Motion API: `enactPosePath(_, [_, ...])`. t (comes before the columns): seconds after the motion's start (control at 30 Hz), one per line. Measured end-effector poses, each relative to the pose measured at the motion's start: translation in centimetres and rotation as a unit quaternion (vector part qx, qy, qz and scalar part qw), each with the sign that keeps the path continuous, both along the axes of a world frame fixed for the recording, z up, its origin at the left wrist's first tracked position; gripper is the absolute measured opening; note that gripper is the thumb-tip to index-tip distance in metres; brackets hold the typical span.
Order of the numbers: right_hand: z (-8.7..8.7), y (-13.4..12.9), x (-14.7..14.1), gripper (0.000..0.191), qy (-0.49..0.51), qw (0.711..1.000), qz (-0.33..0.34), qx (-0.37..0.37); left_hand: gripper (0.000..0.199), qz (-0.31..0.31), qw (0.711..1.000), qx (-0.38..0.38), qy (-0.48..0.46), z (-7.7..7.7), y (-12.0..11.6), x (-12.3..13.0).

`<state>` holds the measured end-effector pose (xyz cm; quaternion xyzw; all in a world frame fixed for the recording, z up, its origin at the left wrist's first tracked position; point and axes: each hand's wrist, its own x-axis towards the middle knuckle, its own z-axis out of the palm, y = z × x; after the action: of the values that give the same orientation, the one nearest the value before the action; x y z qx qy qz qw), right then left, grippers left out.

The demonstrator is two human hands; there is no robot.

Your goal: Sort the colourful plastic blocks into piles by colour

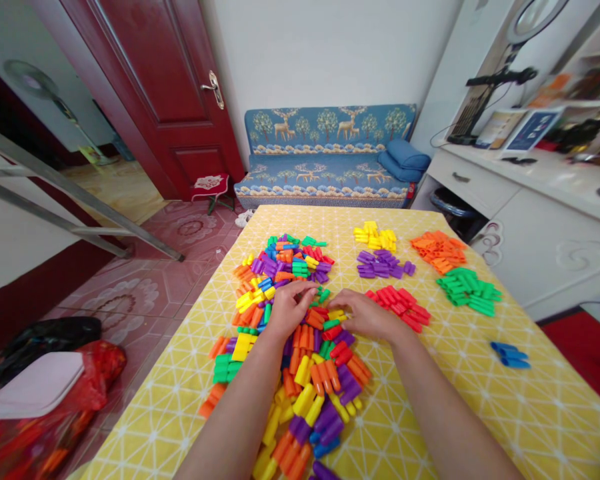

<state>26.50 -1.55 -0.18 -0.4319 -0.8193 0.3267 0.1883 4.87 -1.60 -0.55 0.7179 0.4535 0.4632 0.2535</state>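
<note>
A mixed heap of bullet-shaped plastic building blocks (305, 340) in orange, yellow, purple, red, green and blue spreads over the table. My left hand (291, 308) is over the middle of the heap, fingers bent and thumb close to the index finger beside a green block (324, 295). Opposite it, my right hand (360, 312) reaches in at the heap's right edge with curled fingers next to a yellow block (336, 314). Whatever either hand may grip is hidden by its fingers.
Right of the heap lie single-colour piles: yellow (375, 236), purple (383, 264), orange (438, 251), red (401, 307), green (469, 291) and blue (510, 355). A patterned yellow cloth (180, 407) covers the table. Behind stands a blue sofa (330, 167); a white cabinet (545, 227) is at right.
</note>
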Motion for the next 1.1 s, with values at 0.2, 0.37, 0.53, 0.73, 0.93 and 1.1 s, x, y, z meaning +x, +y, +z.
enactPosePath(0.2, [-0.8, 0.0, -1.5, 0.04, -0.067, 0.996, -0.048, 0.045, 0.019, 0.0, 1.0, 0.0, 0.002, -0.1, 0.0, 0.0])
enactPosePath(0.37, [-1.4, 0.3, -2.1, 0.04, -0.096, 0.988, -0.094, 0.069, 0.017, 0.005, 1.0, 0.021, 0.011, 0.2, 0.0, 0.1])
enactPosePath(0.53, [-1.9, 0.7, -1.6, 0.035, -0.042, 0.993, -0.088, 0.073, 0.016, 0.003, 0.999, 0.03, 0.011, 0.4, 0.0, 0.1])
enactPosePath(0.73, [-1.6, 1.1, -0.7, 0.021, 0.117, 0.989, -0.091, -0.005, 0.018, -0.011, 1.0, 0.008, 0.007, 0.6, -0.2, 0.2])
enactPosePath(0.93, [-1.1, 1.0, -1.7, 0.029, 0.232, 0.96, -0.136, -0.078, 0.032, -0.043, 0.998, 0.005, 0.04, 0.8, -0.6, 0.2])
enactPosePath(1.1, [-0.8, 0.4, -2.8, 0.028, 0.289, 0.938, -0.145, -0.129, 0.029, -0.032, 0.999, -0.014, 0.04, 0.6, -0.6, 0.0])
